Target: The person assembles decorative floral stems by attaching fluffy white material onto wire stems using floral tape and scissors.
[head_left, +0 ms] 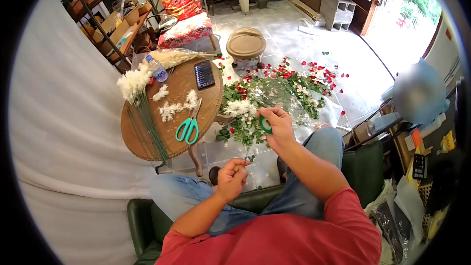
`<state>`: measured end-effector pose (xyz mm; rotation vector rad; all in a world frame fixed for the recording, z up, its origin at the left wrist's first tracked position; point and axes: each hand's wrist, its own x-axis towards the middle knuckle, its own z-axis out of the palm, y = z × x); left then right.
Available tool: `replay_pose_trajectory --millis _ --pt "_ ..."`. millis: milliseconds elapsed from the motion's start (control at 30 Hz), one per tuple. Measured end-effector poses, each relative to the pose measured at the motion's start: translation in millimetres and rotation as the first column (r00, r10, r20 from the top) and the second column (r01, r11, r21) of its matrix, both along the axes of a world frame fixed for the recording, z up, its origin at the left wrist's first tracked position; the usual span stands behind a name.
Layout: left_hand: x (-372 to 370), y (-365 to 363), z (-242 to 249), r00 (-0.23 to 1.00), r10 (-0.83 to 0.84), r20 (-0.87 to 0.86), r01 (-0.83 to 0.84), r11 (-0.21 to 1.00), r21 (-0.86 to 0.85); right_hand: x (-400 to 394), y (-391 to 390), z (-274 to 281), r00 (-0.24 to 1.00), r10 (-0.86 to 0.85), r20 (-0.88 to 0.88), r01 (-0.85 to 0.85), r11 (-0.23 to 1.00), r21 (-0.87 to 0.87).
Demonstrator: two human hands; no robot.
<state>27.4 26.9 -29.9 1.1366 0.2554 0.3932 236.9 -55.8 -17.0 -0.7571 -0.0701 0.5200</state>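
My right hand (280, 130) grips a roll of green tape (265, 124) between thumb and fingers, above my knees. Lower and to the left is my left hand (232, 178), its fingers pressed together; whatever they pinch is too small to make out. A white fluffy flower head (240, 108) shows between the tape and the round wooden table (132, 135); its support is unclear. On the table lie teal-handled scissors (188, 130), loose white tufts (169, 111), a bunch of white fluffy flowers (134, 84) with green stems, and a phone (204, 74).
A water bottle (157, 68) and wrapped pale plumes (171, 58) are on the table's far side. Red petals and green leaves (294, 83) litter the floor. Beyond stands a beige stool (246, 43). A person in blue (417, 93) is at the right.
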Motion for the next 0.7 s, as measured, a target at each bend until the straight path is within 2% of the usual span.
replay_pose_trajectory --millis 67,167,300,367,500,600,667,700 --pt "8.6 -2.3 -14.6 0.993 -0.042 -0.114 0.060 0.986 0.158 -1.2 -0.2 -2.4 1.000 0.023 -0.014 -0.023 1.000 -0.009" --pt "15.3 -2.1 -32.2 0.993 -0.054 -0.107 0.075 0.975 0.208 -8.2 -1.5 6.1 0.992 0.100 -0.083 -0.094 0.993 0.075" --pt "16.1 -5.1 -26.9 0.993 -0.046 -0.107 0.077 0.947 0.311 -7.8 -3.7 13.7 0.987 0.137 -0.080 -0.128 0.985 0.114" --pt "14.9 -1.3 -39.4 0.992 -0.047 -0.117 0.084 0.940 0.330 -6.8 -6.9 22.4 0.977 0.152 -0.150 -0.123 0.974 0.188" --pt "14.6 -1.8 -41.5 0.983 -0.052 -0.174 0.106 0.943 0.315 -1.5 -10.9 25.0 0.979 0.157 -0.127 -0.123 0.963 0.238" --pt "15.5 -2.9 -38.2 0.994 -0.028 -0.107 0.063 0.940 0.335 -0.4 -12.8 22.5 0.988 0.143 -0.057 -0.126 0.962 0.241" --pt "15.5 0.6 -33.8 0.996 -0.003 -0.085 0.034 0.930 0.366 3.2 -13.6 17.5 0.988 0.023 0.155 -0.030 0.999 0.045" --pt "15.6 3.2 -27.9 0.998 0.026 -0.063 0.001 0.919 0.395 4.3 -14.5 18.3 0.988 0.017 0.153 -0.025 0.998 0.049"
